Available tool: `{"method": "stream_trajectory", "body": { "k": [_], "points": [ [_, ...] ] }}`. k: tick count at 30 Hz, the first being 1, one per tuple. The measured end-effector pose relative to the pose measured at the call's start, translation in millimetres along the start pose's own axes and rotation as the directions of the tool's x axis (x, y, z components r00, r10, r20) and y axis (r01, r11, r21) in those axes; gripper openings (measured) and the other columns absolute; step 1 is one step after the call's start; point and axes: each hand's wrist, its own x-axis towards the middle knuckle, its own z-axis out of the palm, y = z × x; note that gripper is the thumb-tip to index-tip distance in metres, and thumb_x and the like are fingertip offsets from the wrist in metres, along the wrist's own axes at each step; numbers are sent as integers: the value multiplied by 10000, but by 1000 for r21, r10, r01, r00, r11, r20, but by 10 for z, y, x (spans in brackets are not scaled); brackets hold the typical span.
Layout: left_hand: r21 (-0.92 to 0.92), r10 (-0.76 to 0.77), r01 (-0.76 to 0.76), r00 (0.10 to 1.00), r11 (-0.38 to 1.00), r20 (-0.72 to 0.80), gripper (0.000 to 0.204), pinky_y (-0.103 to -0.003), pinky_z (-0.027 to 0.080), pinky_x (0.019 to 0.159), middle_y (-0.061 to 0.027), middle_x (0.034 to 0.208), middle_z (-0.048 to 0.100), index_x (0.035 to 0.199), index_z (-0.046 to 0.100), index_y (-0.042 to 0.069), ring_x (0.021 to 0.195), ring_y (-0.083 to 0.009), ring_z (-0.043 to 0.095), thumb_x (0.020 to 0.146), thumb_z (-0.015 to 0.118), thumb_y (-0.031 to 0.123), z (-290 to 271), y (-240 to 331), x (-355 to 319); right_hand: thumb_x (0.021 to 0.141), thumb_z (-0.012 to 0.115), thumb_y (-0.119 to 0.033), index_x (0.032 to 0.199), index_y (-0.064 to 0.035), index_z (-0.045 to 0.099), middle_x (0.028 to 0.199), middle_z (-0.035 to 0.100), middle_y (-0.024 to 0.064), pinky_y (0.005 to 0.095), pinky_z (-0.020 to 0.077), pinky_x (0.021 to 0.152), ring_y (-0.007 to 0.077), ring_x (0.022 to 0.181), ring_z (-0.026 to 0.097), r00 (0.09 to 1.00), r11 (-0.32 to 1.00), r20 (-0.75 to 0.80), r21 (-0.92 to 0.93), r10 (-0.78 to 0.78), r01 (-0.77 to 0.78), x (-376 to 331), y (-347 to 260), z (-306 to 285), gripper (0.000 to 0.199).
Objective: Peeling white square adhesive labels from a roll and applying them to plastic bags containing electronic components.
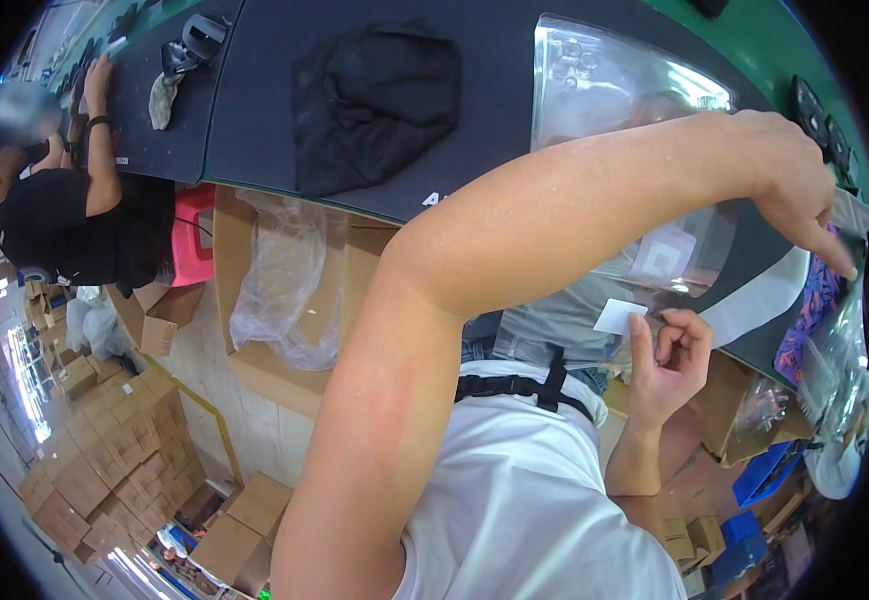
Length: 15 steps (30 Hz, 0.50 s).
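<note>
Reach seems the step: left hand, hold impossible to tell, beyond the right hand pinching closed on a small white rectangular card, likely needing steadiness next.

One wide fisheye view, worn on the head, looks steeply down: white shirt close at 6 o'clock, dark surface toward 12, stacked cartons farther off at 8. The left arm crosses nearest the lens; hands around 2 to 4.
</note>
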Motion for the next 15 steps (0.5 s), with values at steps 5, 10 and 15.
{"method": "stream_trajectory", "body": {
  "k": [5,10,15],
  "points": [
    [4,11,-10,997,1000,-81,833,-430,537,870,-114,1010,749,1030,786,163,991,-322,689,784,445,882,11,42,-57,709,772,83,955,-28,708,962,678,94,306,468,775,234,892,593,813,777,181,-241,-553,582,40,47,38,278],
    [48,7,-8,1000,999,14,848,-458,513,953,-89,1175,720,1171,747,205,1133,-316,652,772,450,891,-47,22,-29,789,792,-219,1334,-41,589,1387,581,182,531,269,1149,393,1374,429,726,670,457,-314,-514,672,-122,206,-74,608],
    [15,34,-34,999,999,20,852,-466,508,955,-101,1169,720,1176,742,199,1125,-333,650,779,441,890,-40,87,-26,631,848,-597,1555,-105,306,1620,179,266,702,165,1125,556,1465,131,560,525,706,-307,-434,794,-113,386,-232,1178]
  ]
}}
